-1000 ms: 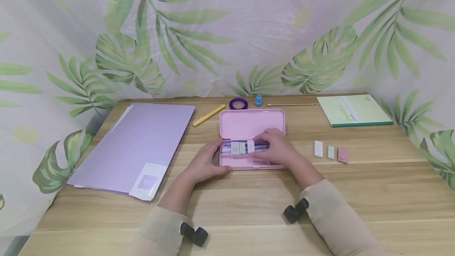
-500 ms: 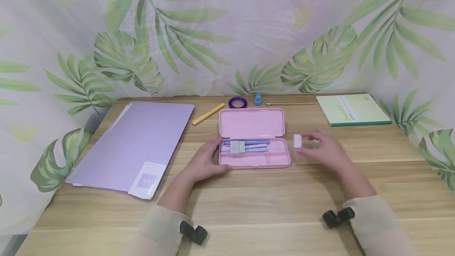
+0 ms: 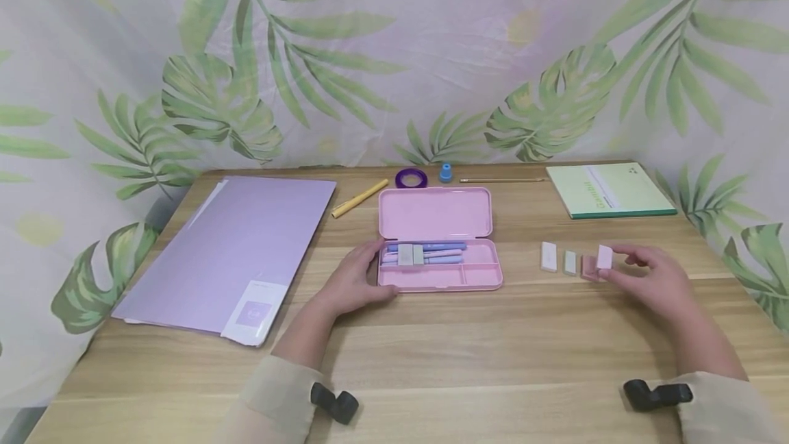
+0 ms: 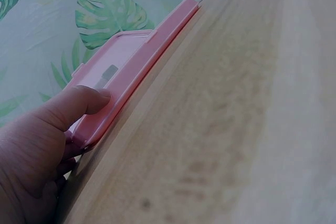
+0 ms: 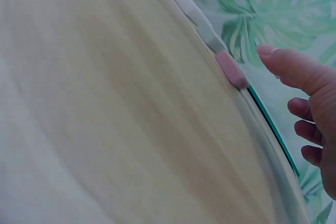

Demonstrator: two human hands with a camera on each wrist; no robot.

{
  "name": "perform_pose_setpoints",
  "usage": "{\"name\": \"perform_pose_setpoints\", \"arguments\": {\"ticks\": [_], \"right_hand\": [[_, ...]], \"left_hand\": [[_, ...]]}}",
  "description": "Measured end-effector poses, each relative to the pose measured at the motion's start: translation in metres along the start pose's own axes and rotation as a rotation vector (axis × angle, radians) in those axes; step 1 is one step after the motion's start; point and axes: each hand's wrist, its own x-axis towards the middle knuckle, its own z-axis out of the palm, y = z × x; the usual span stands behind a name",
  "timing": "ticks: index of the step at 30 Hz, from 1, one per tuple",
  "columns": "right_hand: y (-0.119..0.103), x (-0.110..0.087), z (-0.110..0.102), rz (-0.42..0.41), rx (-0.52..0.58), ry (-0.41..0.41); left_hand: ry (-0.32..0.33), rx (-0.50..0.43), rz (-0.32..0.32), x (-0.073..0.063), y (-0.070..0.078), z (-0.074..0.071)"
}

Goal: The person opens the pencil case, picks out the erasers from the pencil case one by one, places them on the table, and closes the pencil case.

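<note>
Counter (image 3: 468, 348): pale wood with lengthwise grain, filling the near and middle ground.
Left hand (image 3: 354, 281): at 9 o'clock of the pencil case, fingers loosely curved against its left end, thumb lying along the front wall; nothing clasped.
Right hand (image 3: 653, 279): at 3 o'clock of the case, well apart from it, thumb and fingertips pinching a small pale pink eraser (image 3: 604, 257), held just above the counter.
Eraser row: white eraser (image 3: 548, 256), pale green eraser (image 3: 570, 262) and pink eraser (image 3: 588, 268) lying side by side between the case and the right hand; the held piece is just beside the pink one.
Pencil case (image 3: 439, 238): pink, lid open and laid back towards 12 o'clock; tray holds blue and pink pens with two grey erasers (image 3: 411, 254) on top.
Folder (image 3: 231, 252): lilac, at 9 o'clock, white label in its near corner, print too small to read.
Far edge: yellow pen (image 3: 360, 199), purple tape roll (image 3: 411, 178), small blue sharpener (image 3: 446, 173), thin pencil (image 3: 502, 180).
Notebook (image 3: 607, 190): green, at 2 o'clock; cover lettering illegible.
Room: sheer drape printed with green palm leaves behind and beside the counter.
</note>
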Motion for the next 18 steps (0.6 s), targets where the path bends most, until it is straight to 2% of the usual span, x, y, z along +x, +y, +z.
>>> {"name": "perform_pose_setpoints", "arguments": {"ticks": [8, 12, 18], "right_hand": [[0.021, -0.003, -0.004, -0.016, -0.087, -0.057], [0.023, -0.002, -0.003, 0.003, -0.114, -0.103], [0.017, -0.001, -0.004, 0.004, -0.090, -0.099]], "left_hand": [[0.003, -0.009, -0.004, -0.001, 0.000, 0.000], [0.002, -0.013, -0.007, -0.001, 0.001, 0.000], [0.000, -0.009, -0.002, -0.001, 0.001, -0.001]]}}
